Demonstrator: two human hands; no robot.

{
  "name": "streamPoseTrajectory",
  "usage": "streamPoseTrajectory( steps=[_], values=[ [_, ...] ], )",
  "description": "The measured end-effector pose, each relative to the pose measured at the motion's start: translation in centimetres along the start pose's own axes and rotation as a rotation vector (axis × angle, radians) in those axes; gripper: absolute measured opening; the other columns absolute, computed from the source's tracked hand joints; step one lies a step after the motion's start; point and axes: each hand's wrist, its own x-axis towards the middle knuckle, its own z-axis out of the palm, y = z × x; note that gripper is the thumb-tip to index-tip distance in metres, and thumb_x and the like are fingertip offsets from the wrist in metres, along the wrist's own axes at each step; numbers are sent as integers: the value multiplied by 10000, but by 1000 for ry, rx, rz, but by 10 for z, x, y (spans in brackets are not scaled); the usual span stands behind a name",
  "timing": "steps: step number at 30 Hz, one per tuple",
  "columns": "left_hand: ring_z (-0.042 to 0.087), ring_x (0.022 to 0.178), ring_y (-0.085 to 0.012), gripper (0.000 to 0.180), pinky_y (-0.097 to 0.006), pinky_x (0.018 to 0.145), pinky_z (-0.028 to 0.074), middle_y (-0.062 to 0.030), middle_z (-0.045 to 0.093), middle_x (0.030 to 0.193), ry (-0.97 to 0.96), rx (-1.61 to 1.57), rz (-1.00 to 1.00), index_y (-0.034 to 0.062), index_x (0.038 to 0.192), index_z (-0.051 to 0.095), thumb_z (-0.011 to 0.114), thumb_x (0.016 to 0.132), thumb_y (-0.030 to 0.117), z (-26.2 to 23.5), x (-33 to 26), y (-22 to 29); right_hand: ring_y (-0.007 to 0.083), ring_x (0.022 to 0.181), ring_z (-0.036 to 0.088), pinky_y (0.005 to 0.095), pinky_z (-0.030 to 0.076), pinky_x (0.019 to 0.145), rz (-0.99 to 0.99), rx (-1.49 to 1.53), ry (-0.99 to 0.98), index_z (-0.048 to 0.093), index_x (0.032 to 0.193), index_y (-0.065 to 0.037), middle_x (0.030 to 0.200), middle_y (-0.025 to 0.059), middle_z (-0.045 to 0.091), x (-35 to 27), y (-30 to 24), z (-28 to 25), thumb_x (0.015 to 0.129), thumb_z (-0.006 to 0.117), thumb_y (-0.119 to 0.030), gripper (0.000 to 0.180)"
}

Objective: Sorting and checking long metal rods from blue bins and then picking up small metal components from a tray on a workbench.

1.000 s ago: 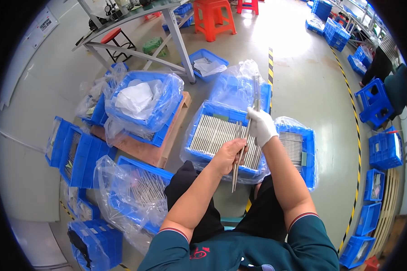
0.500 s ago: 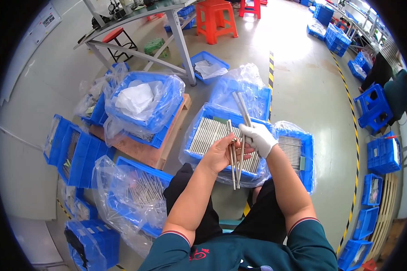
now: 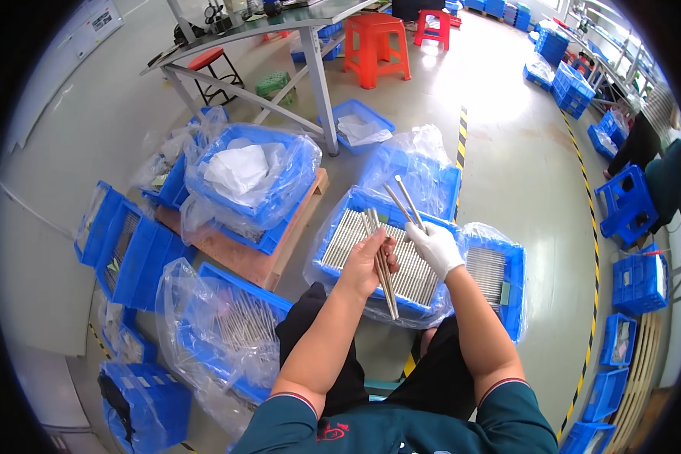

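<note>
Over the blue crate (image 3: pixel 333 265) of stacked rods between my knees, my bare left hand (image 3: pixel 365 261) is closed around a small bundle of thin metal rods (image 3: pixel 384 274), held near their upper ends so the long tails hang toward me. My gloved right hand (image 3: pixel 436 246) pinches two more rods (image 3: pixel 402 200) that angle away to the far side. I judge them stiff, smooth and light singly, likely to slide against each other, so a grip nearer the middle would steady them.
</note>
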Motion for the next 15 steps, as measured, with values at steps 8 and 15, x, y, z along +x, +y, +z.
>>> streamPoseTrajectory(
  steps=[8, 15],
  values=[
    [496, 578, -118, 339, -281, 521, 456, 7, 484, 664, 162, -162, 284, 45, 906, 555, 593, 864, 379, -9, 13, 17, 125, 548, 553, 262, 422, 554, 14, 66, -222, 623, 885, -15, 582, 55, 569, -24, 0, -3, 888, 465, -349, 369],
    [466, 570, -107, 326, -255, 514, 418, 12, 455, 644, 135, -176, 286, 45, 915, 553, 576, 877, 368, -7, 12, 15, 119, 589, 558, 254, 431, 578, -16, 45, -230, 608, 976, -13, 638, 56, 580, -23, 4, 5, 843, 499, -258, 299]
  ],
)
